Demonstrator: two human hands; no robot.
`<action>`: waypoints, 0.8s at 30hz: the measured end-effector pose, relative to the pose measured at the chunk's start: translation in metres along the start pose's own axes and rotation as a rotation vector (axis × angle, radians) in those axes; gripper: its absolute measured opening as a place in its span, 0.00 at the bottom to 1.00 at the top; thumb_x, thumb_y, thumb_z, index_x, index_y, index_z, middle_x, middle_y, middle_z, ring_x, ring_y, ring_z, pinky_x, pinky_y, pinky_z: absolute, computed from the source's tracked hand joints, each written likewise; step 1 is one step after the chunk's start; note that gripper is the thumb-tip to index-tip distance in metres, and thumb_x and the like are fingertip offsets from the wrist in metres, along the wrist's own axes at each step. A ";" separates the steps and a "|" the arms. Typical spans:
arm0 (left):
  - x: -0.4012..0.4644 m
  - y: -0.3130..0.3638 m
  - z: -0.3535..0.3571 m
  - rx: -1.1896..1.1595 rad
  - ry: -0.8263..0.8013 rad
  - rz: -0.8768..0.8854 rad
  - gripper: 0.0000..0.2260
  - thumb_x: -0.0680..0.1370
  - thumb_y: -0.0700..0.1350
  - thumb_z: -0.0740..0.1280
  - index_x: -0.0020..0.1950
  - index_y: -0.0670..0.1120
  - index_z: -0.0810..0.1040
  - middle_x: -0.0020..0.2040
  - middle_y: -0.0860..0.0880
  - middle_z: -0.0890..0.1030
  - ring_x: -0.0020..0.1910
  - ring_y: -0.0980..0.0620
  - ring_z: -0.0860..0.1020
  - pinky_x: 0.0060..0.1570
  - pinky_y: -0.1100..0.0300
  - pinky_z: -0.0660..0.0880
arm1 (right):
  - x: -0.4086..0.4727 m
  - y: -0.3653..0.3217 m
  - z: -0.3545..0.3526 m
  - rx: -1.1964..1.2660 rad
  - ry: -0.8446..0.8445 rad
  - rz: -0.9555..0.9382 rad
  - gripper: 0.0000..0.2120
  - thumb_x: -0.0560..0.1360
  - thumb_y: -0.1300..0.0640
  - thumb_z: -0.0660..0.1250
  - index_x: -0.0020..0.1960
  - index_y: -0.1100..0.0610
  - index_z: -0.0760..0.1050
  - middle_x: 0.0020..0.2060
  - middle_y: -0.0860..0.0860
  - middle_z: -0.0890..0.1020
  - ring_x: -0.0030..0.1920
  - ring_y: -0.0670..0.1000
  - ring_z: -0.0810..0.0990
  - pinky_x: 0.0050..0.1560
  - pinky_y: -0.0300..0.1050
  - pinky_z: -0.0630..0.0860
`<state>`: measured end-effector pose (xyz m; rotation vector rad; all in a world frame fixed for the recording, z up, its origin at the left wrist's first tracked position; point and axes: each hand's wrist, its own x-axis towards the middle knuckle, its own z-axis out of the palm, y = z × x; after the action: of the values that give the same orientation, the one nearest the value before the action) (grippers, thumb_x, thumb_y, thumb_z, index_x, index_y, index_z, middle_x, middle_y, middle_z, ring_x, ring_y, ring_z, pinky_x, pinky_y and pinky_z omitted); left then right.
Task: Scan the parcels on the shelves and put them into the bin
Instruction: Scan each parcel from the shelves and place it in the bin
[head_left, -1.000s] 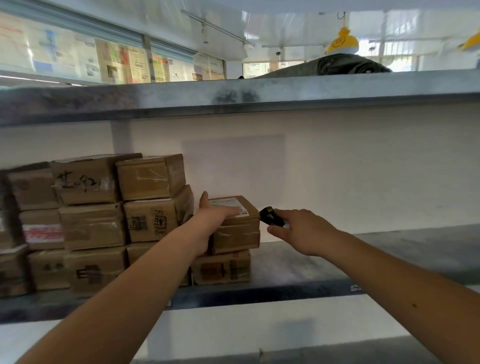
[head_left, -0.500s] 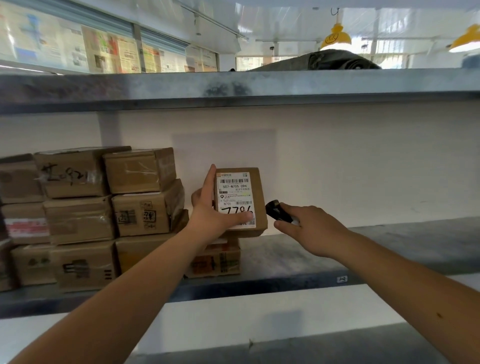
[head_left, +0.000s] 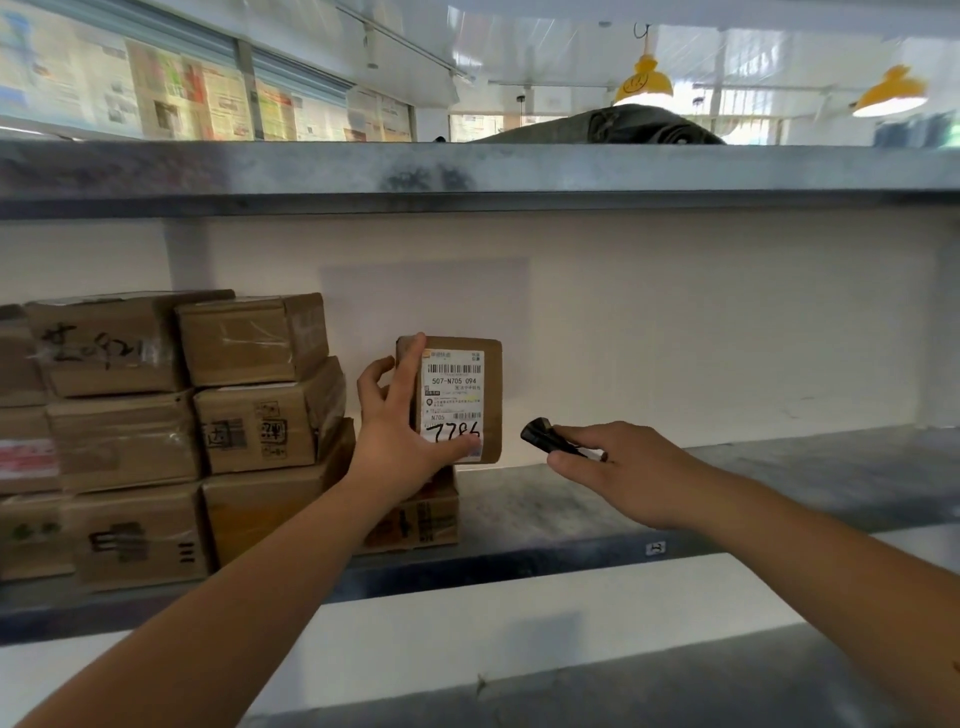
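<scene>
My left hand (head_left: 400, 441) grips a small brown parcel (head_left: 488, 400) and holds it upright above the shelf, its white barcode label facing me with "7786" written on it. My right hand (head_left: 618, 467) holds a small black scanner (head_left: 543, 435), whose tip points left at the parcel from a short gap away. Under the held parcel another brown box (head_left: 421, 519) lies on the grey metal shelf (head_left: 571, 509). No bin is in view.
A stack of several taped cardboard boxes (head_left: 171, 426) fills the shelf's left part. The shelf above (head_left: 467, 171) carries a dark bundle (head_left: 623, 124). A lower shelf edge (head_left: 675, 675) runs along the bottom. Yellow lamps hang at the back right.
My left hand lifted the parcel off the box beneath and turned it upright so its label faces me. My right hand with the scanner stayed just right of it.
</scene>
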<state>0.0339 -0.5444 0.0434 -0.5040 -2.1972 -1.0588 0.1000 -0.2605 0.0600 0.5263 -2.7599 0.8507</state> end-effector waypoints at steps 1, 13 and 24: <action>0.001 -0.001 0.001 0.018 0.010 0.016 0.58 0.64 0.58 0.85 0.76 0.80 0.44 0.79 0.57 0.51 0.72 0.55 0.60 0.74 0.58 0.60 | -0.003 -0.001 -0.001 -0.002 -0.014 -0.004 0.22 0.80 0.32 0.60 0.72 0.34 0.73 0.34 0.26 0.78 0.33 0.29 0.76 0.34 0.25 0.68; 0.006 -0.013 0.010 0.136 0.047 0.065 0.58 0.64 0.59 0.85 0.78 0.77 0.46 0.78 0.57 0.50 0.77 0.43 0.62 0.76 0.48 0.64 | -0.042 -0.007 0.004 -0.099 -0.218 0.057 0.26 0.79 0.29 0.58 0.76 0.31 0.66 0.53 0.39 0.83 0.47 0.44 0.82 0.56 0.46 0.80; 0.005 -0.014 0.012 0.200 0.036 0.107 0.58 0.64 0.61 0.84 0.77 0.78 0.43 0.79 0.57 0.48 0.79 0.43 0.60 0.76 0.56 0.57 | -0.051 0.002 -0.001 -0.169 -0.197 0.062 0.29 0.79 0.29 0.59 0.78 0.33 0.63 0.56 0.38 0.78 0.43 0.40 0.77 0.40 0.35 0.68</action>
<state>0.0176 -0.5431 0.0331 -0.5019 -2.1886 -0.7763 0.1458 -0.2440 0.0449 0.5203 -3.0062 0.5985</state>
